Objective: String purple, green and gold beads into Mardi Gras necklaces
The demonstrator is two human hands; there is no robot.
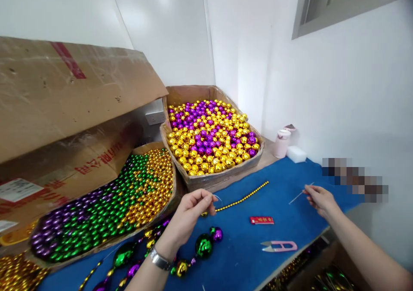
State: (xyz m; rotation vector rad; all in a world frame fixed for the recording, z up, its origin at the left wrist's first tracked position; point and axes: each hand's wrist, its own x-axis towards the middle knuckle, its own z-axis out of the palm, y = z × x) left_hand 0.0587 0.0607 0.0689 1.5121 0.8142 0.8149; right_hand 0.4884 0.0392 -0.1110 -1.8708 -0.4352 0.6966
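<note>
My left hand (pixel 195 211), with a silver watch on the wrist, is closed in a pinch. A short curve of thin, clear cord (pixel 218 198) sticks out of its fingertips. Behind these fingers a strand of small gold beads (pixel 243 199) runs across the blue cloth (pixel 232 248). On the right, my right hand (pixel 321 199) pinches a thin, pale needle (pixel 296 197), held at a slant above the cloth. Below my left forearm lies a garland of large shiny green, purple and gold balls (pixel 204 246), partly hidden by the arm.
Pink thread snips (pixel 280 246) and a small red packet (pixel 261 220) lie between my hands. A box of gold and purple balls (pixel 222 170) stands behind; a carton of smaller beads (pixel 106 215) is at left. A pink bottle (pixel 282 144) and white block (pixel 296 154) stand near the wall.
</note>
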